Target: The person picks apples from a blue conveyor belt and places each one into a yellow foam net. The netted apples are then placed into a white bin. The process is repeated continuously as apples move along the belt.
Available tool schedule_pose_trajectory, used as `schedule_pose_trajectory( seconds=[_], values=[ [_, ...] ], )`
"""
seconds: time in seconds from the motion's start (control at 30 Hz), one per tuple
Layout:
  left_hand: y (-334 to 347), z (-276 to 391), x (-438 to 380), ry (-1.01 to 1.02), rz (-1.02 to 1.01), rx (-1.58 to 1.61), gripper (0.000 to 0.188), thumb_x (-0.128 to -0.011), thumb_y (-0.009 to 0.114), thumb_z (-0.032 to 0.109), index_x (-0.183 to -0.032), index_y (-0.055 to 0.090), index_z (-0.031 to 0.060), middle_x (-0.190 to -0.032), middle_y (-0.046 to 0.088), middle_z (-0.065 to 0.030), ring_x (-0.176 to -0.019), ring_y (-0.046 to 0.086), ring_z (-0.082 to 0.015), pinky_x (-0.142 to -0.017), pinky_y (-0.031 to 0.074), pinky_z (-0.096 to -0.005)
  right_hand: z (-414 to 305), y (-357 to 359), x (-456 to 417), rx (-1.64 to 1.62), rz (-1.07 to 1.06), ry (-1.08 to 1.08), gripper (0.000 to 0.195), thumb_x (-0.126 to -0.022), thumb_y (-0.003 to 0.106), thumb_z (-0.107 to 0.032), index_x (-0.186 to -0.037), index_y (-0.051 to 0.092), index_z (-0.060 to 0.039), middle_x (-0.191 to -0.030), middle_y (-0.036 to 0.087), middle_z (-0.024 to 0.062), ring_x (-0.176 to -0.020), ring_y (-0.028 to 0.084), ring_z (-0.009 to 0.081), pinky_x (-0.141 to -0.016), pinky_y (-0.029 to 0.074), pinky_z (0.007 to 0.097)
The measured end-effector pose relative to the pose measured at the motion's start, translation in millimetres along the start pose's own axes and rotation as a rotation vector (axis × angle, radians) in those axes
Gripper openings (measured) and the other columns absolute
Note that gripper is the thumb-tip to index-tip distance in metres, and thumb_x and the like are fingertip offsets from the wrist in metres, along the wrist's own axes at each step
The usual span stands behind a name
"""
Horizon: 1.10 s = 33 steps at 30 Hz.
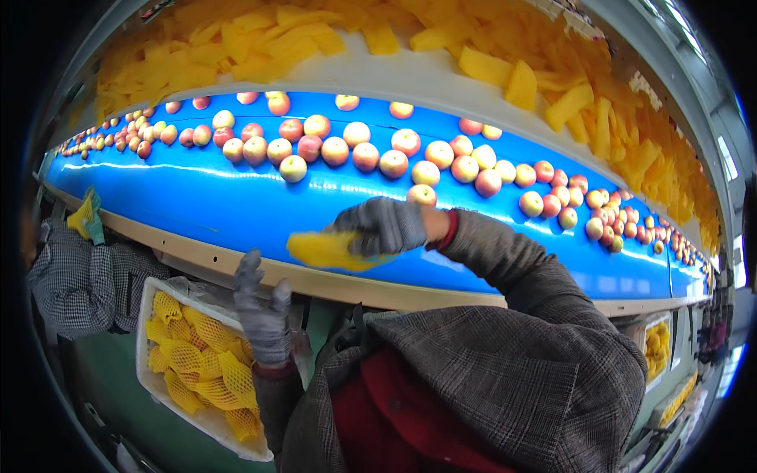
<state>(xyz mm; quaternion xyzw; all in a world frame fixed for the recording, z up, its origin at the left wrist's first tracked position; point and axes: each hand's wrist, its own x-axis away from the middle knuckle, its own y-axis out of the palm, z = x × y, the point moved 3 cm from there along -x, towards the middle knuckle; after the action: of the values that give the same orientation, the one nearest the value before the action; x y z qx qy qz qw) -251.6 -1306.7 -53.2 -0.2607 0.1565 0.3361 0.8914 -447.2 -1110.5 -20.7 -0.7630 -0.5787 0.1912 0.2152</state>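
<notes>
My right hand (384, 227), in a grey knit glove, is over the blue conveyor belt (195, 201) and grips a yellow foam net sleeve (331, 250). The sleeve is slightly blurred, and whether it has an apple inside cannot be told. My left hand (265, 307), gloved alike, is raised at the belt's near edge with its fingers apart and nothing in it. Many red and yellow apples (365, 156) lie along the belt, one (421, 194) right behind my right hand. Below and left of my left hand, a white foam crate (144, 349) holds apples in yellow net sleeves (207, 360).
Heaps of yellow foam sleeves (272, 44) lie on a pale shelf (355, 74) beyond the belt. A person in a checked garment (77, 278) works at the left, one gloved hand at a yellow sleeve. Another crate (650, 337) stands at the right. The belt's rim (331, 291) runs before me.
</notes>
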Motion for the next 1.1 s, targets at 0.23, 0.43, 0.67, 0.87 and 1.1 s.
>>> schedule_pose_trajectory(
  seconds=[0.23,0.43,0.67,0.87,1.1],
  values=[
    [36.5,-10.0,11.0,-0.312,-0.434,0.258,0.035,-0.092,0.071,0.03,-0.107,0.067,-0.0022,-0.088,0.069,-0.0067,-0.085,0.063,-0.0126,-0.076,0.051,-0.0298,25.6,56.0,27.8,-0.499,-0.057,0.179,0.048,-0.093,0.065,-0.032,-0.13,0.06,-0.0017,-0.119,0.068,0.0139,-0.106,0.065,0.0238,-0.093,0.051,0.0331],
    [72.6,-50.2,39.3,-0.275,-0.378,0.234,0.035,-0.096,0.064,0.031,-0.114,0.067,0.0009,-0.093,0.069,-0.0069,-0.085,0.065,-0.017,-0.078,0.051,-0.0322,32.3,88.7,6.9,-0.794,0.193,-0.125,0.057,-0.096,0.061,-0.034,-0.141,0.047,-0.0023,-0.141,0.053,0.0143,-0.129,0.051,0.0245,-0.108,0.04,0.0358],
    [85.1,-88.8,29.2,-0.174,-0.453,-0.261,0.047,-0.093,0.064,0.035,-0.127,0.057,0.0035,-0.122,0.063,-0.0081,-0.105,0.061,-0.0228,-0.089,0.048,-0.0359,29.0,91.8,3.2,-0.766,0.572,0.063,0.049,-0.093,0.067,-0.037,-0.123,0.058,0.0003,-0.117,0.066,0.0146,-0.104,0.064,0.0199,-0.095,0.05,0.0362],
    [68.5,-34.3,22.5,-0.658,-0.21,1.125,0.06,-0.099,0.056,0.043,-0.135,0.045,-0.0032,-0.137,0.051,-0.0175,-0.118,0.054,-0.021,-0.098,0.047,-0.0365,64.5,119.3,-37.3,-1.414,0.285,-0.127,0.038,-0.105,0.047,-0.032,-0.132,0.053,-0.0061,-0.128,0.06,0.0056,-0.119,0.056,0.0168,-0.104,0.045,0.033],
    [64.7,-6.2,15.5,-0.737,-0.331,1.059,0.051,-0.091,0.07,0.04,-0.116,0.058,-0.0033,-0.101,0.065,-0.0086,-0.087,0.062,-0.0138,-0.076,0.051,-0.0279,92.4,193.3,-67.9,-1.823,-0.021,0.093,0.038,-0.102,0.054,-0.024,-0.136,0.052,-0.008,-0.13,0.06,0.0075,-0.115,0.059,0.0154,-0.1,0.048,0.0298]
  ],
)
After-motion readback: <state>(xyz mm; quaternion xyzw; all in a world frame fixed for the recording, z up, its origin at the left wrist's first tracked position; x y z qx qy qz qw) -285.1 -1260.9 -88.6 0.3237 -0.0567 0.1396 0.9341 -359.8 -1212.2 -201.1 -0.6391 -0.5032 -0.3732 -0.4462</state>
